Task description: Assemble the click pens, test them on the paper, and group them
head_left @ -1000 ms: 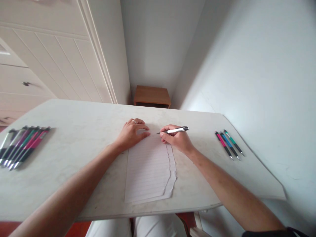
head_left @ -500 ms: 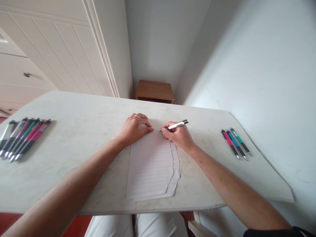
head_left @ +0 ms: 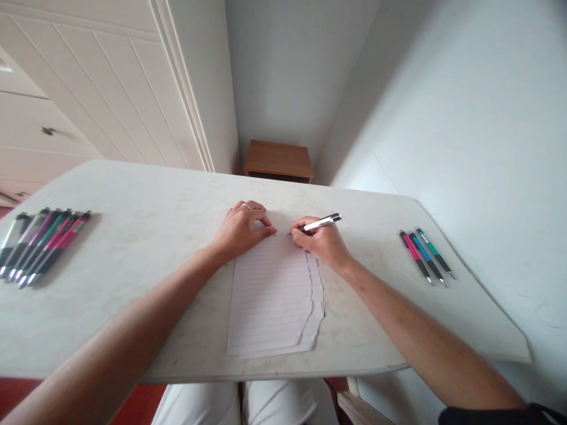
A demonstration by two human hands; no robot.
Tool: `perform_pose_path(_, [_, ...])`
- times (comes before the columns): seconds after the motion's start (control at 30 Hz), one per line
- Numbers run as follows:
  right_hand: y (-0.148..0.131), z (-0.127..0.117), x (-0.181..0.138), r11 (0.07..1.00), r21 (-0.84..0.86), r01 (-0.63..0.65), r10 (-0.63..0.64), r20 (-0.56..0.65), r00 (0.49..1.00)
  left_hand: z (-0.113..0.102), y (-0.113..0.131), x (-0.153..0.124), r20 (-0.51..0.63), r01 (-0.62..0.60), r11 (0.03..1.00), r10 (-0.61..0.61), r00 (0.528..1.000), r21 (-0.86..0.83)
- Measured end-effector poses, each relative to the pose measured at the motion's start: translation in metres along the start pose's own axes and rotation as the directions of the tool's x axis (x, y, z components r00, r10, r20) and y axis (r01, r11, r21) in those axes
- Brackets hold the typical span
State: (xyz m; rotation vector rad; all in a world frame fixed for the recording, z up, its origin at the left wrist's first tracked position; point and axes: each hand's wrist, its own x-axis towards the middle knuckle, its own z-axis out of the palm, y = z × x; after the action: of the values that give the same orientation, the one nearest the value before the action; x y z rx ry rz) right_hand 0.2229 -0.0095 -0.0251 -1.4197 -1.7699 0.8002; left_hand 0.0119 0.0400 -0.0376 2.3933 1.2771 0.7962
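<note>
Two sheets of lined paper (head_left: 270, 301) with torn right edges lie overlapping before me. My right hand (head_left: 321, 239) grips a white and black pen (head_left: 319, 224) near its lower end, the tip at the top part of the paper. The pen leans up to the right. At the paper's upper left, my left hand (head_left: 248, 227) rests with thumb and fingers apart, holding nothing; a ring is on one finger. Any writing on the sheet is too faint to make out.
On the white table (head_left: 168, 200), several pens (head_left: 48, 242) lie in a row at the left. Three more pens (head_left: 426, 255), pink, blue and green, lie at the right near the wall (head_left: 487, 147). A wooden stand (head_left: 280, 158) is beyond the far edge.
</note>
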Motion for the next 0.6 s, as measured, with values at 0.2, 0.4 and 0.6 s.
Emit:
perform_pose_path(0.2, [0.0016,0.0023,-0.0001,1.0,0.005,-0.012,0.012,-0.03,0.999,-0.0001,0.0006,-0.0005,-0.003,0.011,1.0,-0.011,1.0,-0.008])
perform_pose_path(0.4, [-0.0028,-0.0005,-0.0007,1.0,0.015,-0.006,0.006,0.017,1.0,-0.0004,0.0012,-0.0003,0.008,0.014,1.0,-0.014,1.0,-0.001])
perform_pose_path(0.6, [0.0001,0.0006,-0.0012,0.999,0.03,-0.014,0.015,-0.016,1.0,0.0003,0.0004,0.0,-0.004,-0.001,1.0,0.001,1.0,-0.008])
